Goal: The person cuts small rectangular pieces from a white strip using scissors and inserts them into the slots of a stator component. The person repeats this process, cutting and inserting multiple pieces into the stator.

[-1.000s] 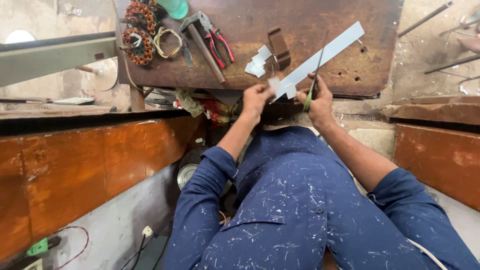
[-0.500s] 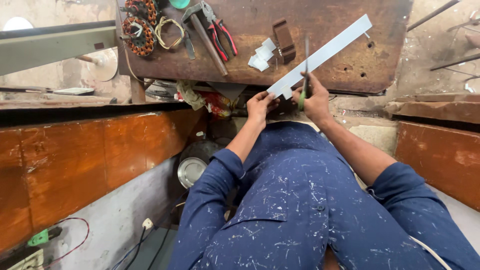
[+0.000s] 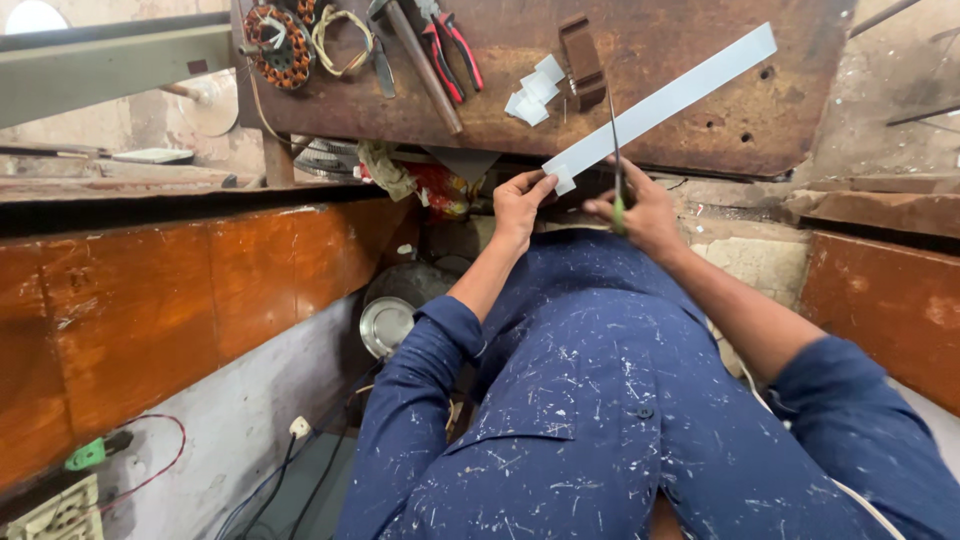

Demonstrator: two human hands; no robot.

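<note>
Holding a long white strip by its near end, left hand pinches it between thumb and fingers; strip runs diagonally far-right over the rusty metal table. Right hand is closed around green-handled scissors, blades pointing far and crossing the strip near its held end. Small white cut pieces lie on the table left of the strip, beside a brown block. Red-handled pliers, a hammer and a copper-wound stator sit far left.
</note>
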